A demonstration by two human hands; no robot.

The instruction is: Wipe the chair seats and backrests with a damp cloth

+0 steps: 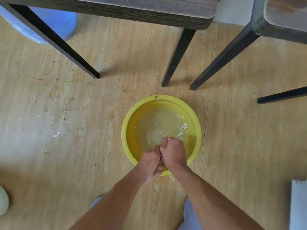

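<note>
A yellow basin (127, 130) holding rippling water sits on the wooden floor. Over its near rim my left hand (152, 161) and my right hand (174, 152) are clenched tight against each other. Only a small dark sliver of the cloth (160, 157) shows between the fists; the rest is hidden inside them. Beyond the basin stands a chair with a dark wood-grain seat (132, 9) and black legs (177, 55). The corner of a second chair seat (282, 15) is at the top right.
A blue plastic-lined bin (54, 22) stands at the top left behind a chair leg. Crumbs and water splashes (54, 135) mark the floor left of the basin. A white object (299, 205) lies at the lower right, a pale green one (3, 200) at the left edge.
</note>
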